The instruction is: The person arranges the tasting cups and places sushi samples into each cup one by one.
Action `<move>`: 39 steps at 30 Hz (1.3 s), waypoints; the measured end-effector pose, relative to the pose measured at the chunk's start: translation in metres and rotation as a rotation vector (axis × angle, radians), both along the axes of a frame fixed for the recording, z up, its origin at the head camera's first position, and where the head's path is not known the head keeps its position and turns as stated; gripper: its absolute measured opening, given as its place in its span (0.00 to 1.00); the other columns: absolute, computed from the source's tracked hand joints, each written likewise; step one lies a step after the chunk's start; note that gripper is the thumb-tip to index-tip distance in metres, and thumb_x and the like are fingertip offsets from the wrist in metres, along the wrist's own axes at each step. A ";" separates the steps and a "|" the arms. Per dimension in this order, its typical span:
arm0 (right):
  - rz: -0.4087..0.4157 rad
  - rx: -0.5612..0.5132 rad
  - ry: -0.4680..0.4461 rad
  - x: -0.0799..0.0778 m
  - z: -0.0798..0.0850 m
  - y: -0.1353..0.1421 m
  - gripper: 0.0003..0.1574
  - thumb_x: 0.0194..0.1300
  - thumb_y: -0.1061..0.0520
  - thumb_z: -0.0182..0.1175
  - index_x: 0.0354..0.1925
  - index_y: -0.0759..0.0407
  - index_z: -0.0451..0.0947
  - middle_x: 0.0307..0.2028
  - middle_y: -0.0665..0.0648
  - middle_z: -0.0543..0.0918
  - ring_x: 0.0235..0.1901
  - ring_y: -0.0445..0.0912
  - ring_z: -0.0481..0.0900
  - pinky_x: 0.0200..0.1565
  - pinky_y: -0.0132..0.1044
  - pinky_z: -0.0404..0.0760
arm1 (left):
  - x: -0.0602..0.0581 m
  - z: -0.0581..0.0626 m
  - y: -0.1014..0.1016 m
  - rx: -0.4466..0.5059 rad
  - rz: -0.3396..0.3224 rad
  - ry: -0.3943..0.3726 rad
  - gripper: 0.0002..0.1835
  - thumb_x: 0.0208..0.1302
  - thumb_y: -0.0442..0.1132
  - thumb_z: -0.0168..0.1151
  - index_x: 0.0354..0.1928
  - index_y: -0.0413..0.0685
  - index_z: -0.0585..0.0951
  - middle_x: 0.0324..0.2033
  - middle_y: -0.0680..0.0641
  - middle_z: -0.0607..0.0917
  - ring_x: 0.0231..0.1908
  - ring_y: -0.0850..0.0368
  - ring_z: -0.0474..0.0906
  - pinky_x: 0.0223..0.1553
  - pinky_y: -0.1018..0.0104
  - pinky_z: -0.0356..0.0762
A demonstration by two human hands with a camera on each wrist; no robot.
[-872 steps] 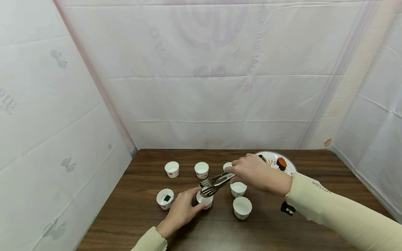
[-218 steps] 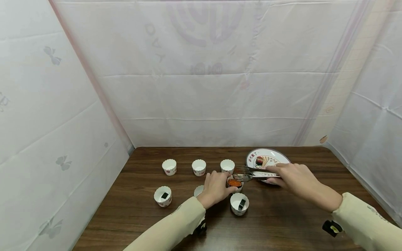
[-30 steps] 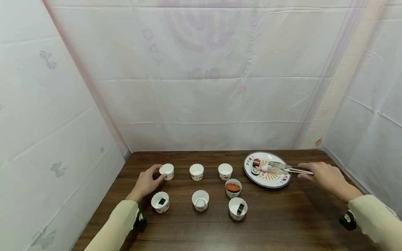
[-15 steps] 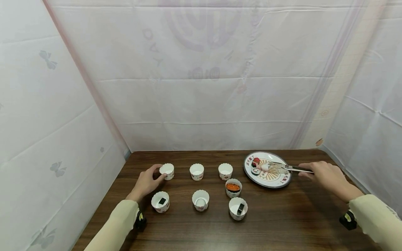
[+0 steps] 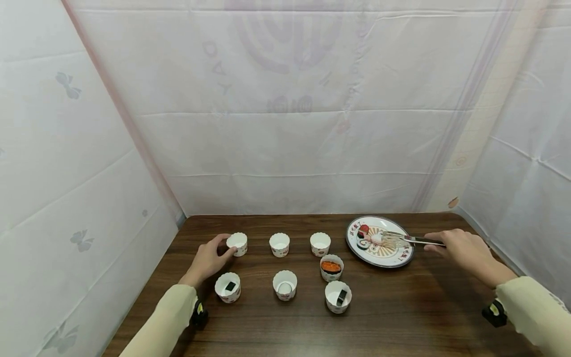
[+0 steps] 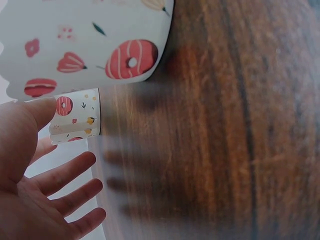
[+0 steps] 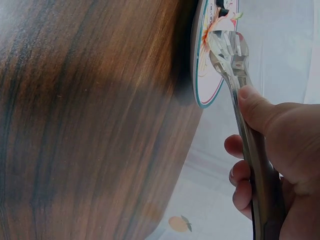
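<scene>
Left hand [image 5: 207, 259]: its thumb and index finger pinch the far left cup [image 5: 237, 244]; the other 3 fingers are spread loosely.
Right hand [image 5: 466, 255]: its fingers curl round the metal tongs [image 5: 427, 241], gripping them by the handle.
Tong tips: right at the white piece [image 5: 376, 238] on the round plate [image 5: 387, 261], to the right; whether they have pinched it cannot be told.
Plate: 2 more pieces lie left of the tips, a red-topped piece [image 5: 364, 230] and a dark-rimmed piece [image 5: 362, 245].
Cups: 7 on the brown table [image 5: 401, 307], 3 along the far side; the 4 nearer cups each hold 1 piece.
Step in hand: seemingly picking up the white piece while steadying a cup.
Next move: probably calls for an even squeeze, then a level lift leftward.
</scene>
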State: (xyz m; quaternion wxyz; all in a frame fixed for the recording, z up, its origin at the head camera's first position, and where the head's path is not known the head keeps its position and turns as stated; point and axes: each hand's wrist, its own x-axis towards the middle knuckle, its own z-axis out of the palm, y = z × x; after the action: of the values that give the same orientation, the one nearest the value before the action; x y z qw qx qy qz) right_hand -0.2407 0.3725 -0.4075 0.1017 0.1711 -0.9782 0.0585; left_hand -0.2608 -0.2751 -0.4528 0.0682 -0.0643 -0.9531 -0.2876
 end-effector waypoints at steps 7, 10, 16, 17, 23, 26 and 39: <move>0.017 0.008 0.015 0.001 0.003 -0.001 0.22 0.64 0.47 0.72 0.52 0.57 0.88 0.40 0.60 0.90 0.26 0.49 0.83 0.19 0.39 0.68 | 0.002 0.002 0.000 0.002 -0.021 0.024 0.25 0.72 0.46 0.66 0.66 0.42 0.76 0.50 0.38 0.87 0.54 0.35 0.82 0.55 0.37 0.76; 0.018 0.012 0.009 0.001 0.003 0.000 0.23 0.64 0.46 0.71 0.52 0.57 0.88 0.40 0.60 0.90 0.27 0.49 0.84 0.19 0.39 0.68 | 0.003 0.003 0.000 0.004 -0.023 0.024 0.25 0.72 0.46 0.66 0.66 0.43 0.76 0.49 0.38 0.87 0.53 0.36 0.82 0.54 0.37 0.76; 0.020 0.008 0.016 0.001 0.003 0.000 0.22 0.65 0.47 0.71 0.52 0.57 0.88 0.39 0.59 0.90 0.27 0.50 0.84 0.19 0.39 0.69 | 0.004 0.003 0.000 -0.003 -0.028 0.022 0.25 0.73 0.45 0.65 0.66 0.42 0.76 0.49 0.37 0.87 0.53 0.37 0.82 0.54 0.37 0.77; 0.022 0.006 0.019 0.001 0.003 -0.001 0.22 0.65 0.47 0.71 0.52 0.57 0.88 0.39 0.59 0.90 0.27 0.50 0.84 0.19 0.39 0.70 | 0.004 0.003 0.000 -0.003 -0.029 0.022 0.25 0.73 0.45 0.65 0.66 0.42 0.76 0.49 0.37 0.87 0.53 0.36 0.82 0.54 0.37 0.77; 0.028 0.005 0.026 0.001 0.004 0.000 0.22 0.65 0.46 0.71 0.52 0.56 0.88 0.40 0.58 0.90 0.31 0.53 0.86 0.20 0.40 0.72 | 0.004 0.003 0.000 0.003 -0.032 0.030 0.25 0.72 0.45 0.66 0.66 0.42 0.76 0.49 0.38 0.87 0.52 0.37 0.83 0.53 0.38 0.77; 0.031 0.005 0.027 0.002 0.005 0.001 0.22 0.65 0.45 0.70 0.52 0.55 0.89 0.40 0.57 0.90 0.33 0.54 0.87 0.21 0.41 0.72 | 0.004 0.003 0.000 0.003 -0.036 0.028 0.25 0.72 0.45 0.66 0.66 0.42 0.76 0.49 0.38 0.87 0.51 0.37 0.83 0.53 0.38 0.77; 0.016 0.006 0.015 0.003 0.009 0.002 0.22 0.66 0.45 0.70 0.51 0.55 0.89 0.41 0.59 0.90 0.33 0.55 0.87 0.19 0.41 0.71 | 0.004 0.005 0.000 0.002 -0.033 0.020 0.25 0.72 0.45 0.66 0.66 0.42 0.75 0.49 0.38 0.87 0.52 0.37 0.83 0.54 0.37 0.77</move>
State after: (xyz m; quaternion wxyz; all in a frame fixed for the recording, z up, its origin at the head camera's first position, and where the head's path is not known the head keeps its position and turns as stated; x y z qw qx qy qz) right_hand -0.2379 0.3743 -0.3987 0.1079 0.1794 -0.9763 0.0553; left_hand -0.2568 -0.2755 -0.4483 0.0729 -0.0828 -0.9510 -0.2889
